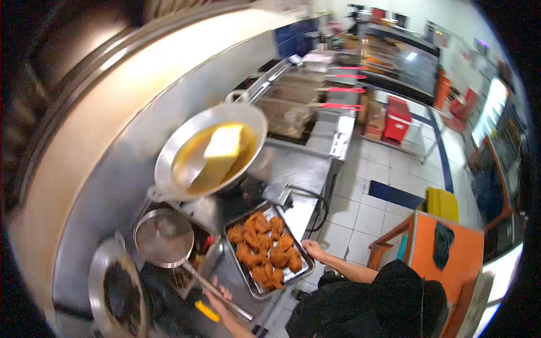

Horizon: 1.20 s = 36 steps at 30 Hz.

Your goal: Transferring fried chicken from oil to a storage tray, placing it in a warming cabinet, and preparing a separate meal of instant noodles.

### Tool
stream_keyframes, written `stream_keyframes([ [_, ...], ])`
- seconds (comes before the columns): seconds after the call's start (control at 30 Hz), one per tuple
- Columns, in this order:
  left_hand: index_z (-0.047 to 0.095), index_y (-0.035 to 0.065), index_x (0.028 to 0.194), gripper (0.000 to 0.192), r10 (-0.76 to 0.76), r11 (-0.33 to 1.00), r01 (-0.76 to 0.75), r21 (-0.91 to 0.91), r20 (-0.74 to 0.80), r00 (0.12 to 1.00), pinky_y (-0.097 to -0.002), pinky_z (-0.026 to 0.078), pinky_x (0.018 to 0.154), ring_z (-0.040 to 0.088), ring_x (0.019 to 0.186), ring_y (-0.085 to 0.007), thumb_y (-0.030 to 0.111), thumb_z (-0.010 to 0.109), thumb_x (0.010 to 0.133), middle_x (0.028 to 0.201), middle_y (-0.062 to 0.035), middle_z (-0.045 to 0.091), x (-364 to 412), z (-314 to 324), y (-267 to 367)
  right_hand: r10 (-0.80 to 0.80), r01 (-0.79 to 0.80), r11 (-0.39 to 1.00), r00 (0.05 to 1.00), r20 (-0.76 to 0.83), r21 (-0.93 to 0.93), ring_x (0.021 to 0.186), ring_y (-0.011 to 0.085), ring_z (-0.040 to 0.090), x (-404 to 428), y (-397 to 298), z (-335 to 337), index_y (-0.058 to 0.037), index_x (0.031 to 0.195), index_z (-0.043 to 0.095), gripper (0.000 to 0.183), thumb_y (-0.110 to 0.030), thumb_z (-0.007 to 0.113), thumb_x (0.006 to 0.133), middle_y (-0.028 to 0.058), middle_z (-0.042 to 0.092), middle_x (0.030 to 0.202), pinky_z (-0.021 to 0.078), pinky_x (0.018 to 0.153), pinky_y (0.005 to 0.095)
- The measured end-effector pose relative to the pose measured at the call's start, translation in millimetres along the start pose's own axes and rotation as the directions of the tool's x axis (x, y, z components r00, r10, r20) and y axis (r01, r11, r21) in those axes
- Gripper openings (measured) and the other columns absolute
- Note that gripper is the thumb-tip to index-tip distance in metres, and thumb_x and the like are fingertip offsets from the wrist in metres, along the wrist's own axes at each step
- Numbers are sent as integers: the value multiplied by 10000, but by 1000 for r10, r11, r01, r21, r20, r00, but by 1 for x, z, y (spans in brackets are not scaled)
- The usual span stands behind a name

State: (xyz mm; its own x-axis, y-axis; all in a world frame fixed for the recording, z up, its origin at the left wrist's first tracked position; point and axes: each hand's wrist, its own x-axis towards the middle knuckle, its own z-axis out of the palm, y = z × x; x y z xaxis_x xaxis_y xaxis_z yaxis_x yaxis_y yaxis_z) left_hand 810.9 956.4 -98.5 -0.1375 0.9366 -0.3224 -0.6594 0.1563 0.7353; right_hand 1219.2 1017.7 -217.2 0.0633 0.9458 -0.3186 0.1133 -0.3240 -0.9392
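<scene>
My left hand (219,298) is curled around the metal handle of a round fine-mesh strainer (164,238), whose basket hangs over the cooking counter. My right hand (313,250) has bent fingers beside the right rim of a metal tray (252,292); whether it grips that rim I cannot tell. Pieces of browned, breaded fried food, apparently chicken (265,245), lie across the tray. Beyond the tray and strainer stands a large two-handled metal wok (167,162) with yellow-brown oil (211,171) in it, bright with a reflection.
A second wok (98,279) with a dark inside stands at lower left. Fryer baskets with red handles (342,106) line the counter further off. A yellow-handled object (207,311) lies by my left hand. Behind me are an orange-topped table (460,249) and a tiled floor (353,213).
</scene>
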Motion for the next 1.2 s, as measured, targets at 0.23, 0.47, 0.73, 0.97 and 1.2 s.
stream_keyframes([
  [0.23, 437, 9, 1315, 608, 2, 922, 77, 379, -205, 979, -448, 499, 714, 605, 814, -348, 503, 363, 968, 958, -158, 638, 8, -4, -67, 20, -21, 1000, 970, -242, 2, 738, 181, 573, -28, -24, -2, -18, 877, 610, 424, -373, 389, 946, 92, 633, 779, 431, 694, 351],
  [0.47, 566, -101, 1109, 574, 542, 355, 105, 929, -296, 787, -465, 446, 769, 567, 839, -435, 421, 358, 992, 943, -267, 620, 46, -24, -170, -32, -54, 972, 933, -357, -229, 778, 431, 598, -5, -57, 19, -31, 894, 630, 367, -283, 363, 894, 244, 622, 829, 448, 692, 490],
  [0.73, 607, -119, 986, 416, 644, 211, -128, 969, -39, 764, -415, 450, 792, 590, 862, -341, 249, 413, 983, 926, -249, 636, -11, 27, -167, -36, -10, 991, 941, -337, -133, 744, 432, 590, -51, -35, -11, 5, 786, 598, 477, -373, 351, 939, 238, 623, 786, 424, 686, 526],
  [0.97, 599, -24, 1018, 409, 571, 233, -9, 972, -129, 810, -408, 455, 713, 585, 800, -337, 328, 397, 969, 863, -203, 625, -151, 182, -154, -55, 50, 997, 994, -92, -55, 741, 429, 588, -75, -98, -116, -2, 823, 581, 472, -393, 351, 951, 230, 616, 783, 407, 685, 522],
  [1.2, 527, -72, 1019, 439, 498, 304, -92, 948, -76, 864, -379, 455, 648, 570, 693, -302, 338, 376, 985, 776, -191, 596, -155, 368, -197, -39, 41, 999, 988, -151, 13, 729, 319, 582, -43, -112, -258, 16, 869, 573, 453, -382, 378, 962, 214, 606, 781, 423, 700, 429],
])
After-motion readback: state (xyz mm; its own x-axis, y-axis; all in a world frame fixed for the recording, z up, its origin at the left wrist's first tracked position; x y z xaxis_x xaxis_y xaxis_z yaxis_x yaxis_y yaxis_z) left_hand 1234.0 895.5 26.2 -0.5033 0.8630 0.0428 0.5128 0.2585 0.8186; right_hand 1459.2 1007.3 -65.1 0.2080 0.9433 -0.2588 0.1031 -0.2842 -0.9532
